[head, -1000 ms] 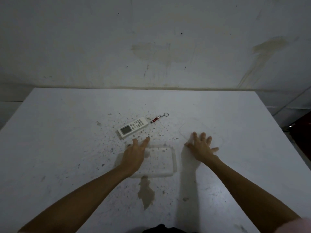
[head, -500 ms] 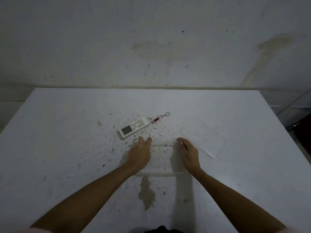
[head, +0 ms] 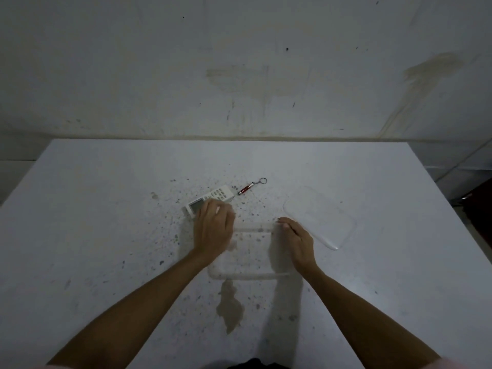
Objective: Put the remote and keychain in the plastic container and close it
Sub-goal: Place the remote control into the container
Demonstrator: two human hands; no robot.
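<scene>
A white remote (head: 213, 197) lies on the white table (head: 106, 235), and a red keychain (head: 250, 186) with a metal ring lies just to its right. My left hand (head: 213, 231) is blurred, with its fingers bent over the remote's near side; whether they grip it does not show. The clear plastic container (head: 247, 275) stands open between my hands. My right hand (head: 296, 241) holds its right wall, thumb inside at the far corner. The clear lid (head: 319, 219) lies flat to the right of the container.
A brownish stain (head: 230, 307) and many dark specks mark the table near the container. A stained wall (head: 239, 75) rises behind the table's far edge. Something dark (head: 479, 201) stands beyond the right edge.
My right hand left the lid and came to the container's right wall. My left hand went forward from the container's left side onto the remote. Remote and keychain have not moved.
</scene>
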